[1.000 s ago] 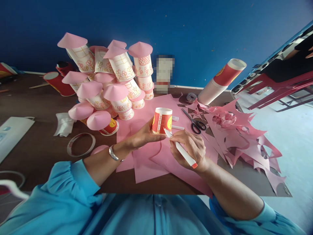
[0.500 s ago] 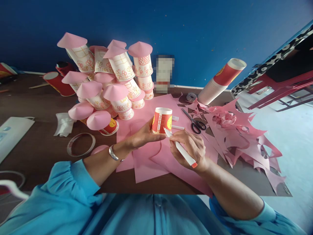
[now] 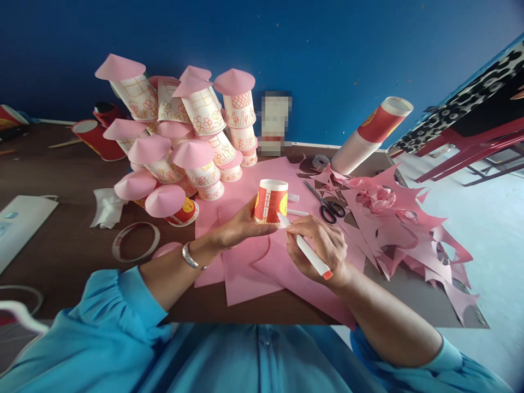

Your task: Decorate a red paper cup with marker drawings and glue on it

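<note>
My left hand [image 3: 241,225] is wrapped round the lower part of a red and yellow paper cup [image 3: 272,203], which stands upright in it above pink paper sheets [image 3: 249,273]. In my right hand [image 3: 321,245] is a white marker [image 3: 308,254] with an orange-red end, its tip at the lower right of the cup. Behind my right hand lies a marker cap [image 3: 293,197], with a thin white stick-like piece [image 3: 298,212] in front of it. Black-handled scissors [image 3: 332,210] rest just to the right.
Several decorated cups with pink cone tops [image 3: 194,155] stand at the back left. A tall cup stack [image 3: 360,147] leans near the wall at the right. Pink paper scraps [image 3: 409,234] cover the right side. A tape ring [image 3: 118,245] lies at the left.
My right hand and the marker have shifted slightly right; the marker's tip is a little further right along the cup. My left hand and the cup have hardly moved.
</note>
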A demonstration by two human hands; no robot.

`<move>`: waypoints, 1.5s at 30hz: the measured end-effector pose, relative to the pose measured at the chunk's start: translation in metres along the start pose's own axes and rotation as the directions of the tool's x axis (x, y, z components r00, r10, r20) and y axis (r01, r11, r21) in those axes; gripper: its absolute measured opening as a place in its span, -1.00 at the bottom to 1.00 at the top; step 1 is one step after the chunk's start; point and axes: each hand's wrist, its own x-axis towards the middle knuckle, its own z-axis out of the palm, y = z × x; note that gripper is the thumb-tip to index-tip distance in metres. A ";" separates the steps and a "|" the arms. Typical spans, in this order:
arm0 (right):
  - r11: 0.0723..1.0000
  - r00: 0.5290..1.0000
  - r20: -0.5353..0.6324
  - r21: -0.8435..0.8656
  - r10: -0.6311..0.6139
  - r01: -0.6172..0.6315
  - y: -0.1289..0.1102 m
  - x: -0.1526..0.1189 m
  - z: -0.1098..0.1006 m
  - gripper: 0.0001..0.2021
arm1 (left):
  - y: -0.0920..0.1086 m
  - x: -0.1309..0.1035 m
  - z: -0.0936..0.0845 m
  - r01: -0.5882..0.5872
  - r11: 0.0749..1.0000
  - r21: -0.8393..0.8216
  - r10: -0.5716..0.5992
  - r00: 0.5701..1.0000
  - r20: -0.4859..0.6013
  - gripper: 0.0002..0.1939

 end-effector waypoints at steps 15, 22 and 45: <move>1.000 1.000 -0.002 -0.022 0.019 -0.019 0.000 0.000 -0.001 -0.83 | 0.003 0.000 0.000 0.018 1.000 0.017 -0.018 0.999 -0.043 -0.18; 0.999 1.000 -0.005 -0.040 0.013 -0.013 0.000 0.001 -0.001 -0.83 | 0.003 0.001 0.001 0.031 0.999 -0.029 -0.031 1.000 -0.006 -0.18; 0.998 0.998 0.015 0.007 -0.056 0.056 -0.002 0.001 -0.001 -0.80 | 0.001 0.000 0.001 -0.054 0.999 0.000 0.054 0.999 -0.010 -0.21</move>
